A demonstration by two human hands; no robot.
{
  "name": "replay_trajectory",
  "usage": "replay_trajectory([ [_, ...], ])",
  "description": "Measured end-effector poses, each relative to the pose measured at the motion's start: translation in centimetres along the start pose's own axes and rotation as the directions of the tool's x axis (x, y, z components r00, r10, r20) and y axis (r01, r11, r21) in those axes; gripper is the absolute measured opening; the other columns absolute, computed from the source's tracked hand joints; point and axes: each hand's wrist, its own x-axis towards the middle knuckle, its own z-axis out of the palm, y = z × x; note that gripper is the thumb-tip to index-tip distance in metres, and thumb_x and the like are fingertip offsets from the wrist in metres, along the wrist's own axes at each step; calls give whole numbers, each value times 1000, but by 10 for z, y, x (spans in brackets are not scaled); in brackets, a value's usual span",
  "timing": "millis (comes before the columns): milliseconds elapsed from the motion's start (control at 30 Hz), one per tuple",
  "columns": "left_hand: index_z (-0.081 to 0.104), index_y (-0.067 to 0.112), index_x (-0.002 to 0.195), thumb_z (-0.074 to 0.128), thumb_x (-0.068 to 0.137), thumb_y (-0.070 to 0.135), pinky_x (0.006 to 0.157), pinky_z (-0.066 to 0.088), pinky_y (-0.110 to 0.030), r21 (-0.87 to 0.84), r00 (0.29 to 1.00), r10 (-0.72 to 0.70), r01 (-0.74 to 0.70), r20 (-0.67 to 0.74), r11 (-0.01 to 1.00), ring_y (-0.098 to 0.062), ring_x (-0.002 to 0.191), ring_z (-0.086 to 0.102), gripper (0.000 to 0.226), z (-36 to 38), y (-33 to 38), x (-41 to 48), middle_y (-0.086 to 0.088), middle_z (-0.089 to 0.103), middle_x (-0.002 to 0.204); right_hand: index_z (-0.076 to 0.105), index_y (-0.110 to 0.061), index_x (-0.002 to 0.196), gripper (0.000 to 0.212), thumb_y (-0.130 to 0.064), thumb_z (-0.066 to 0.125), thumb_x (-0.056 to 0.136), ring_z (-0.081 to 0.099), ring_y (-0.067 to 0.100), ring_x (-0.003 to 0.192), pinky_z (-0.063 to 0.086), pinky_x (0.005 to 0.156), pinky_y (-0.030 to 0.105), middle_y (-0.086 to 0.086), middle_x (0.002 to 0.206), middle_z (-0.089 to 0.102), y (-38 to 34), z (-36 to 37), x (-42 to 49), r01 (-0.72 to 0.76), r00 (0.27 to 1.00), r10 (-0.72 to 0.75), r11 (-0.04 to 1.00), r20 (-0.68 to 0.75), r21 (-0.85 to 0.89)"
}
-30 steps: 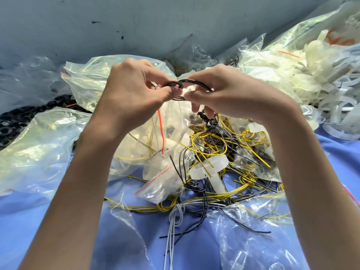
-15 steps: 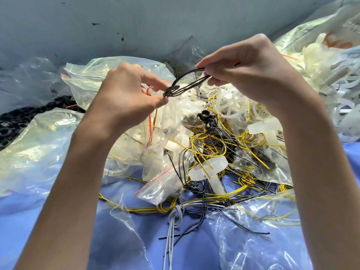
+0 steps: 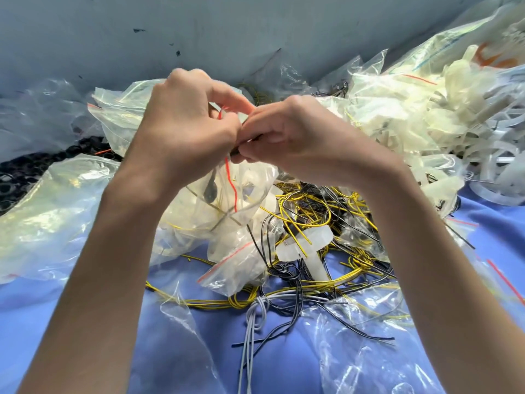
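My left hand [image 3: 187,129] and my right hand [image 3: 295,137] meet knuckle to knuckle above the pile, fingers curled. Between them they pinch a black wire [image 3: 235,151], of which only a short dark bit shows under the fingertips; the rest is hidden inside the hands. A clear zip bag with a red seal line [image 3: 231,191] hangs just below the hands. Underneath lies a tangle of yellow and black wires [image 3: 306,211] with a white plastic T-shaped part [image 3: 309,243] on top.
Clear plastic bags [image 3: 51,206] lie at the left on the blue cloth [image 3: 176,336]. White plastic strips and tubing [image 3: 443,129] are heaped at the right. Grey wires [image 3: 252,317] trail toward me. A grey wall [image 3: 199,32] stands behind. Black parts [image 3: 17,177] sit far left.
My right hand came down from its raised position and closed in against my left hand. The stretched black wire loop is now bunched and mostly hidden between the fingers.
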Motion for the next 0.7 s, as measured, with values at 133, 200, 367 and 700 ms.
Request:
replay_trajectory([
  [133,65,44,81,54,81,15,59,34,-6,-26,999,34,-35,-38,999,-5,64,51,31,-5,0,0,1,64,92,73,-11,102,25,-3,53,91,65,12,84,49,83,35,4,97,69,-1,7,1,75,990,-62,992,125,-105],
  [200,64,46,78,54,79,16,60,34,-8,-49,998,34,-36,-59,998,-4,63,51,32,-7,2,0,3,63,90,74,-12,100,25,-2,54,89,64,10,81,49,81,32,3,94,71,-1,8,1,85,987,-65,988,148,-133],
  [367,67,41,83,49,74,21,58,35,-7,-67,997,24,-29,-78,997,-2,64,53,28,-8,6,0,2,61,89,75,-8,89,23,4,55,85,62,2,73,55,81,33,-6,73,65,-1,8,4,128,984,-124,991,-125,24],
  [700,67,41,81,51,77,17,58,35,-8,-89,998,28,-33,-61,995,-3,62,51,29,-7,5,-2,4,61,85,67,-26,118,28,-26,58,92,64,21,103,48,91,36,5,115,69,-3,2,-7,67,922,-5,987,386,-149],
])
